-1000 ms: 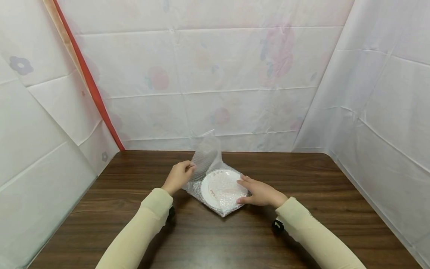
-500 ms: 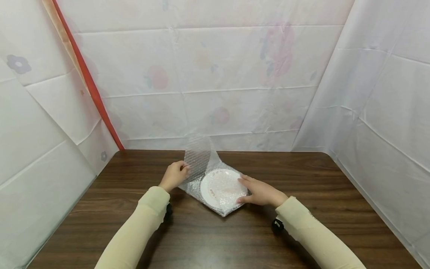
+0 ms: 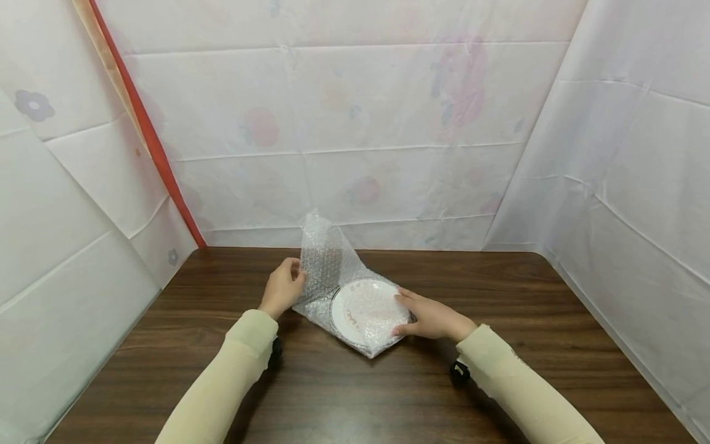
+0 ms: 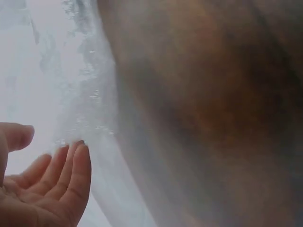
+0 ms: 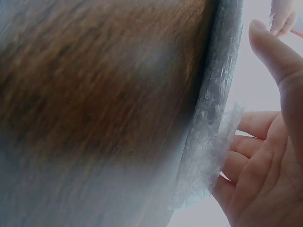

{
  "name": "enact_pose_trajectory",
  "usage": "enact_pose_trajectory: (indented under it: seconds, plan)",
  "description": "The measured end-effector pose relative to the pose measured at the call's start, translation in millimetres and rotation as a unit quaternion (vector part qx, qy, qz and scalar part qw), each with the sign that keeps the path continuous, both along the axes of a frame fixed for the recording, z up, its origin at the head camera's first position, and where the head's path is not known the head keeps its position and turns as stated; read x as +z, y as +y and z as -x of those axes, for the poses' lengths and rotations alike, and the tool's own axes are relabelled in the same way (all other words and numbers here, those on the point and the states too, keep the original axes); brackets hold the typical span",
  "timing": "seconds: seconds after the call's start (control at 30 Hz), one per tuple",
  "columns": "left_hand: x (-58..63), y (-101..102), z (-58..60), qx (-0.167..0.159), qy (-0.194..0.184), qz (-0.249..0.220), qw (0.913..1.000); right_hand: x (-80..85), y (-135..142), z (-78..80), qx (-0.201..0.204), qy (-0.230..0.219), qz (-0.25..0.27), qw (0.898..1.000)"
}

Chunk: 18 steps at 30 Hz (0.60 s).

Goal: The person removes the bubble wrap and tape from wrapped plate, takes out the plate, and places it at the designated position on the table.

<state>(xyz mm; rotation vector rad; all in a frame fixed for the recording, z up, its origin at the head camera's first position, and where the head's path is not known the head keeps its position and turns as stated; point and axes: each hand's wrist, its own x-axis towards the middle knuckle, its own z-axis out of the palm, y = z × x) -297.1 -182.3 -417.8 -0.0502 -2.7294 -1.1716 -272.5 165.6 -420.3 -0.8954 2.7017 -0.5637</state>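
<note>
Left hand (fingers bent, thumb apart) sits nearer the table's far edge; right hand lies spread.

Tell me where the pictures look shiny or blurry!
Head view: mostly sharp, with a pale shine on the table near the bottom edge and little glints on the wrap; left wrist view: table very blurry, wrap washed out, left hand clearer; right wrist view: table blurry, wrap clearer.
</note>
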Motion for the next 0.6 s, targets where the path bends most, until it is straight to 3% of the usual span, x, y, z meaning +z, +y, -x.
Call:
enact_pose_trajectory:
  seconds: [0.2,0.33,0.43,0.6]
  plan:
    - [8.4,6.9,-1.8,0.005,0.044,0.005,0.9990,-1.8,1.4,1.9,0.000,0.002,-0.001,1.000]
    - [8.4,13.4,-2.8,-0.024,0.059,0.041,0.9971,-2.4,2.0,2.0,0.004,-0.001,0.006,1.000]
    - [6.0,18.7,-3.4,-0.055,0.045,0.074,0.9947,-2.7,2.2,1.8,0.007,-0.002,0.008,1.000]
    - [0.8,24.0,-4.8,-0.100,-0.016,0.126,0.9868,-3.2,2.0,1.9,0.008,0.000,0.009,1.000]
